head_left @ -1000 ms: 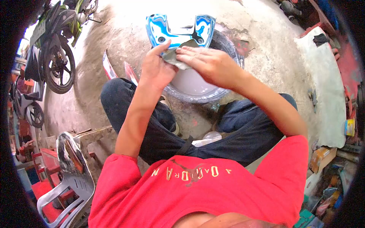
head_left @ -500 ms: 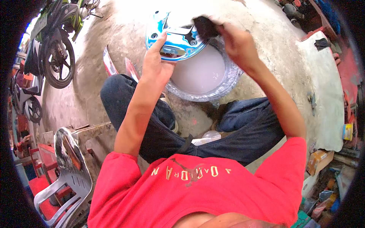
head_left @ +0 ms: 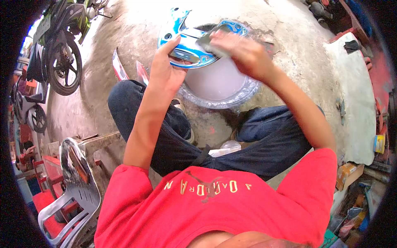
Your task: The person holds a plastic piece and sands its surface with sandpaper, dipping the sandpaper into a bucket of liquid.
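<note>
"Where is the blue-and-white molded panel point(head_left: 188, 34)?"

"Held up over the far-left rim of a round basin point(head_left: 219, 103), which stands on the concrete floor point(head_left: 297, 72) with cloudy liquid point(head_left: 217, 80) inside."

"And the hands?"

"The left hand point(head_left: 166, 68) grasps the panel's near-left edge, thumb on top. The right hand point(head_left: 247, 54), slightly blurred, grasps a grey sheet point(head_left: 206, 42), laid against the panel's surface near its middle."

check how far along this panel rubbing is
Partly done, it seems: on the panel, pale patches look rubbed down. In progress: the left hand holds it, the right hand works a grey sheet against it. Probably left: its blue areas.
</note>
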`<act>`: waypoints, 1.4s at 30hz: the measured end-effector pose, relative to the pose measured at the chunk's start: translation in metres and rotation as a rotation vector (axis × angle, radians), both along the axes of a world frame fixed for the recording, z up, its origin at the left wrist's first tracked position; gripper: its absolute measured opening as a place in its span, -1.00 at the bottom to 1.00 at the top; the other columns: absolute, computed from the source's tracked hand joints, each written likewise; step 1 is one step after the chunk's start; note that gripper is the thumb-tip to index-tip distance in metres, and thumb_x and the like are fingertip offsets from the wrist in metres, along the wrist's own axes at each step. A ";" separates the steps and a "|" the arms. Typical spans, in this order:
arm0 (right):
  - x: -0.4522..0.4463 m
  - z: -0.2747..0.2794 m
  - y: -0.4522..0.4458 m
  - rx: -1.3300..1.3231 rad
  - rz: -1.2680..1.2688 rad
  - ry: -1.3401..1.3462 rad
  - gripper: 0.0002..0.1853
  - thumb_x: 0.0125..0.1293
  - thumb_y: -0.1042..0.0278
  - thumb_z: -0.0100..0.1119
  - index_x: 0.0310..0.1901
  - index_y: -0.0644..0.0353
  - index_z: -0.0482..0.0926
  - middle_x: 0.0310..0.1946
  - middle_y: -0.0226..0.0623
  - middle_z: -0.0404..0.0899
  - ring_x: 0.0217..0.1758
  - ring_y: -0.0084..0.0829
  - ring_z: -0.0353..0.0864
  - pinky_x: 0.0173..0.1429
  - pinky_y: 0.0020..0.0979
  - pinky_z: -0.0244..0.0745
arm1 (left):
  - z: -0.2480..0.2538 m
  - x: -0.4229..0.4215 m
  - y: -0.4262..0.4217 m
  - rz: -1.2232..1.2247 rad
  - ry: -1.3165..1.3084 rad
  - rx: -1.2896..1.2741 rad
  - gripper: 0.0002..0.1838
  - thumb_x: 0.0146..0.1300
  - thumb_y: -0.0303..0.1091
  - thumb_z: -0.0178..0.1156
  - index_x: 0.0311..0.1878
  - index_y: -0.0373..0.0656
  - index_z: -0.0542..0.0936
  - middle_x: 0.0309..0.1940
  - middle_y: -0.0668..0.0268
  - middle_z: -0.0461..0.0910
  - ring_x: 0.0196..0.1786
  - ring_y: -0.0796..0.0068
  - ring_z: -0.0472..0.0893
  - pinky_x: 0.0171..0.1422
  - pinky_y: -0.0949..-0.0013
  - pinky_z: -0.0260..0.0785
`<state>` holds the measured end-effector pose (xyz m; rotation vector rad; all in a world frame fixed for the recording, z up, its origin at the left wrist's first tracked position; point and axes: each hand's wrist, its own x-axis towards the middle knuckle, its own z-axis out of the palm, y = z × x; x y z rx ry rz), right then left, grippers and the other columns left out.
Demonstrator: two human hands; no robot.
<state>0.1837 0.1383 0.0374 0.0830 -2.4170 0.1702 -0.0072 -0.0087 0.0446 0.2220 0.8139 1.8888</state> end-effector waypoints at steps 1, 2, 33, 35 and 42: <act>0.001 -0.006 0.021 -0.013 -0.044 0.011 -0.56 0.28 0.63 0.12 0.20 0.19 0.57 0.19 -0.09 0.62 0.30 -0.16 0.59 0.37 -0.22 0.50 | 0.003 0.001 -0.001 0.023 0.018 -0.036 -0.65 0.33 -0.46 0.21 0.16 -0.27 0.49 0.05 0.14 0.61 0.12 0.21 0.62 0.26 0.04 0.48; 0.001 -0.009 0.032 -0.134 -0.207 0.008 -0.63 0.36 0.59 0.12 0.18 0.16 0.58 0.15 -0.07 0.63 0.28 -0.15 0.60 0.33 -0.24 0.53 | 0.004 0.002 0.000 0.043 0.034 -0.070 -0.65 0.34 -0.45 0.20 0.16 -0.29 0.49 0.05 0.14 0.60 0.12 0.21 0.62 0.26 0.05 0.48; -0.005 -0.010 0.007 -0.320 -0.219 -0.132 -0.69 0.40 0.44 0.10 0.15 0.13 0.59 -0.03 0.01 0.67 -0.03 0.00 0.71 -0.02 -0.14 0.62 | -0.015 -0.015 0.002 0.067 -0.054 -0.142 -0.66 0.29 -0.56 0.19 0.12 -0.38 0.47 0.01 0.04 0.61 0.09 0.12 0.63 0.26 0.05 0.49; 0.001 -0.009 0.023 -0.372 -0.435 -0.357 -0.68 0.44 0.42 0.06 0.18 0.12 0.57 -0.12 0.01 0.68 -0.14 0.08 0.70 -0.11 -0.08 0.60 | -0.018 -0.017 0.001 0.057 -0.078 -0.143 -0.66 0.29 -0.56 0.18 0.13 -0.38 0.47 0.01 0.05 0.61 0.08 0.14 0.64 0.25 0.06 0.50; -0.010 -0.010 -0.030 -0.135 -0.098 -0.024 -0.62 0.30 0.51 0.03 0.14 0.13 0.60 0.10 -0.08 0.65 0.16 -0.12 0.66 0.22 -0.19 0.58 | -0.019 -0.019 0.002 0.022 -0.039 -0.091 -0.66 0.30 -0.55 0.17 0.13 -0.40 0.47 0.00 0.05 0.62 0.08 0.16 0.65 0.22 0.11 0.52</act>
